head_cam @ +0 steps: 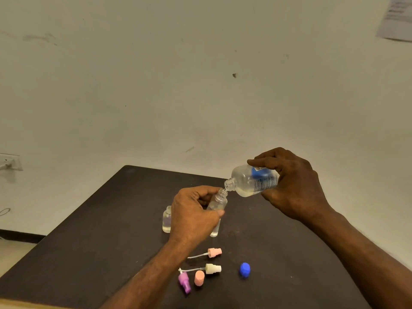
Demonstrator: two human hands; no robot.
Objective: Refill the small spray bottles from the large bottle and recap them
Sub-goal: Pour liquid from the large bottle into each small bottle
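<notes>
My right hand (294,186) grips the large clear bottle (252,180) with a blue label, tipped so its open neck meets the mouth of a small clear spray bottle (217,200). My left hand (194,214) holds that small bottle tilted above the dark table (89,241). Another uncapped small bottle (167,219) stands upright just left of my left hand. A third small bottle (214,230) shows partly below my left hand. Near the front lie a pink spray head (214,252), a cream spray head (213,269), a purple spray head (184,282), a salmon cap (199,278) and a blue cap (245,269).
A white wall rises behind the table, with a paper sheet (396,16) pinned at top right and a wall socket (10,161) at the left. A light wooden edge (22,305) shows at the bottom left corner.
</notes>
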